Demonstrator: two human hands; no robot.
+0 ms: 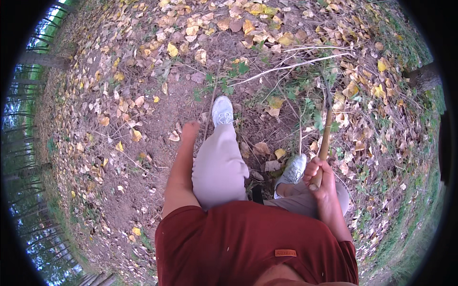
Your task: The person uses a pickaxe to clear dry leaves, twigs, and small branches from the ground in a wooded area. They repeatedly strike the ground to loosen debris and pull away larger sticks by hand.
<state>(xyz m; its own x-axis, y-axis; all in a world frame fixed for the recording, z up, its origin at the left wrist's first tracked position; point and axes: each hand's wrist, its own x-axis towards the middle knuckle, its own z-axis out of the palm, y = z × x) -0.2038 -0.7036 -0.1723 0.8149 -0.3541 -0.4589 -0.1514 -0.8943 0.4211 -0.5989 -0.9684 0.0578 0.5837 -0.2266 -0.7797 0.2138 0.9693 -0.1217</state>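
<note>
Trees (43, 59) stand at far left, then fallen leaves (136, 136) over soil. The left hand (191, 127) is near the left shoe (223, 112); I cannot tell how far its fingers are bent or whether they hold anything. Pale stalks (300, 64) lie ahead. Beside the right shoe (292, 170), the right hand (326, 180) wraps closed around the tool (326, 133) by its wooden handle, its dark end pointing ahead among weeds (312, 114).
</note>
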